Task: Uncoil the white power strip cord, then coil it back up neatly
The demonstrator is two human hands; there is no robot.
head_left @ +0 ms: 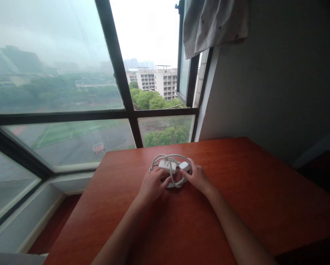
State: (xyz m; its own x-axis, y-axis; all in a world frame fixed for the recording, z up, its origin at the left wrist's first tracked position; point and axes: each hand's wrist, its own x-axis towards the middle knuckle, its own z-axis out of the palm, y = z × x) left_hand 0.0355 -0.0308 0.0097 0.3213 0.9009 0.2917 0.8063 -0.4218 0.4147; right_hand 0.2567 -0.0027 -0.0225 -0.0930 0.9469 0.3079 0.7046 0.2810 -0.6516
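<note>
A white power strip (165, 165) lies on the reddish-brown table, with its pale cable (176, 184) looped round it in a loose coil. My left hand (153, 183) is at the coil's left side, fingers curled over the cable by the strip's near end, the thumb towards the middle. Part of the strip and coil is hidden under it. At the right side, my right hand (197, 177) has thumb and forefinger closed about the white plug (184, 166) and the cable beside it. Both hands rest low, close to the tabletop.
The wooden table (253, 191) reaches the window at the back and a dark wall (270, 84) on the right. Black window frames (132, 114) stand behind; one pane is swung open. A light curtain (214, 25) hangs above. The table's left edge drops to the floor.
</note>
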